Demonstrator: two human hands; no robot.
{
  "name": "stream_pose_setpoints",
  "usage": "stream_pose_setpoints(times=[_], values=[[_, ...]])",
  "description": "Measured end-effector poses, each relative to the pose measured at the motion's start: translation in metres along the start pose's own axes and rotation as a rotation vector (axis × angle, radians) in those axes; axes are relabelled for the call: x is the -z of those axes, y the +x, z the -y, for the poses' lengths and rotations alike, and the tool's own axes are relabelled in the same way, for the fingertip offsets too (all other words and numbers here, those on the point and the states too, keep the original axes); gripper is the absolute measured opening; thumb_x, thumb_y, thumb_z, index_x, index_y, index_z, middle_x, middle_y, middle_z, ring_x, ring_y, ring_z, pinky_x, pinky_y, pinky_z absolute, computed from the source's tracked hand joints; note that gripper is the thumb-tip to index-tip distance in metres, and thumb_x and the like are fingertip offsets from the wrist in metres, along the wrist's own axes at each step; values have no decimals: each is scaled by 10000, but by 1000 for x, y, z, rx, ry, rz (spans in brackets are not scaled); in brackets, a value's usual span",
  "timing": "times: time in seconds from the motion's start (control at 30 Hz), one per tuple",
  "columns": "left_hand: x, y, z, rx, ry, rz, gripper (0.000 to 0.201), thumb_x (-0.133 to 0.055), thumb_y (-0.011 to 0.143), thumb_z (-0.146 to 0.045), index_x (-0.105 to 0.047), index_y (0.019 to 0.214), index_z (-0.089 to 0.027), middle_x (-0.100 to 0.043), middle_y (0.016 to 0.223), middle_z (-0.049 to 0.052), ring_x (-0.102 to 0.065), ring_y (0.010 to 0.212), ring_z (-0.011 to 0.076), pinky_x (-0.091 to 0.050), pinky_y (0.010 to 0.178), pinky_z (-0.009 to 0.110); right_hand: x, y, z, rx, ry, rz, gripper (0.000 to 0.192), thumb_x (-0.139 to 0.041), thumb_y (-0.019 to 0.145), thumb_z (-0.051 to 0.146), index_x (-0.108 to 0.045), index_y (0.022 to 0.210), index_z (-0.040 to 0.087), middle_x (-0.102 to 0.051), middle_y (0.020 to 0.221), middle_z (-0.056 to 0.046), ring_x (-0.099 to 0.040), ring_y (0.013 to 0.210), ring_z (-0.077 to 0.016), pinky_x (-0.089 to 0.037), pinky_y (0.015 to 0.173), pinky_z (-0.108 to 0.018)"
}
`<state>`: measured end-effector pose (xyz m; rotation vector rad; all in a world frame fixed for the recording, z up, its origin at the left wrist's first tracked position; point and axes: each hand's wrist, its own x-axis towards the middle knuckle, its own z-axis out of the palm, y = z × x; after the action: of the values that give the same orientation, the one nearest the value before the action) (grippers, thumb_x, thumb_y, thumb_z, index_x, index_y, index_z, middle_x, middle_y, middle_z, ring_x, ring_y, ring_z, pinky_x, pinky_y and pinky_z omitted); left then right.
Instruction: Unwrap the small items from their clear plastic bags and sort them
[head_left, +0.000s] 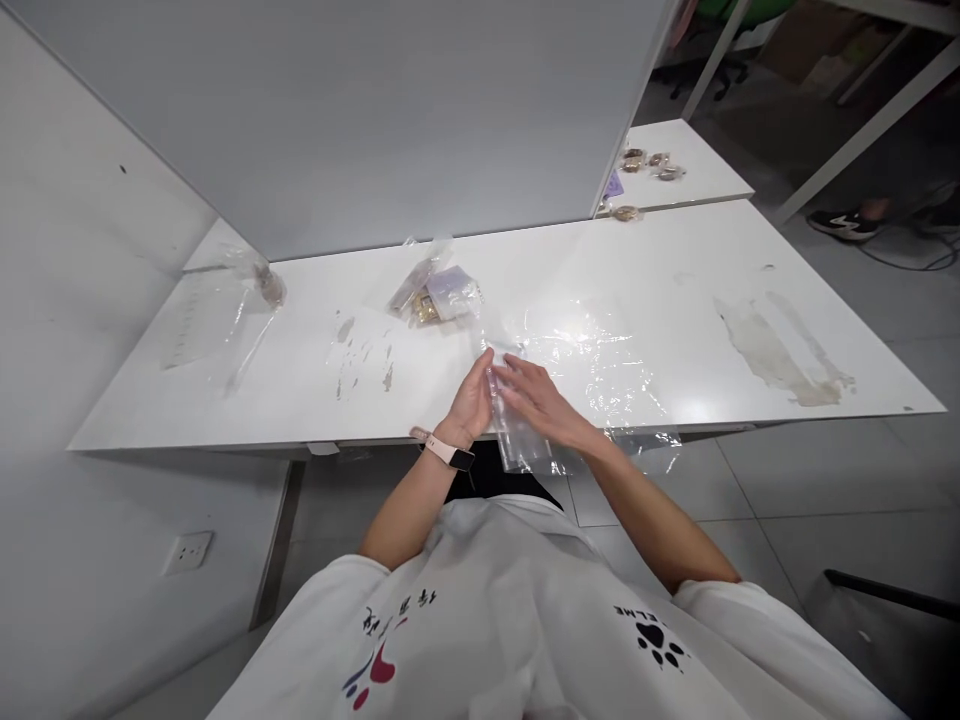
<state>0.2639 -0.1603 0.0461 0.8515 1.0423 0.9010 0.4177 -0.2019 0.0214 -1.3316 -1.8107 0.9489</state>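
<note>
While the small clear bag (519, 440) lies at the near edge of the white table (750, 300), its long axis runs away from the person and its near end hangs over the edge. Both hands meet on its far end: the left hand (471, 400) presses in from the left, and the right hand (541, 400) lies flat with fingers spread across it, equally near. Beyond them sit a crinkled plastic sheet (600, 360) and 1 bag of small gold pieces (435, 292).
</note>
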Motion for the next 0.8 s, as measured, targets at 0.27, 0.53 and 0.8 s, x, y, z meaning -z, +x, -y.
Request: stream_pose_setpoints(times=[0.27, 0.53, 0.8], values=[[31, -4, 27, -345, 721, -154, 683, -610, 853, -134, -390, 1493, -224, -484, 1414, 139, -518, 1272, 251, -473, 1052, 411, -1, -2, -44, 72, -277, -63, 501, -447, 979, 601, -503, 1443, 422, -317, 1637, 35, -260, 1517, -290, -250, 1205, -565], [-15, -1, 44, -374, 923, 52, 538, -558, 866, -122, -525, 1402, -141, -461, 1462, 165, -405, 1395, 301, -370, 1165, 481, 41, -7, -53, -229, -140, -260, 807, -616, 843, 673, -408, 1527, 301, -502, 1491, -131, -468, 1340, -386, -400, 1085, -631], [-15, 4, 20, -43, 153, 99, 457, -556, 962, -410, -602, 1330, -142, -527, 1465, 149, -503, 1354, 279, -401, 1143, 414, 51, -15, -18, -449, 380, -281, 688, -455, 945, 661, -449, 1511, 268, -597, 1392, -127, -617, 1205, -303, -555, 958, -480]])
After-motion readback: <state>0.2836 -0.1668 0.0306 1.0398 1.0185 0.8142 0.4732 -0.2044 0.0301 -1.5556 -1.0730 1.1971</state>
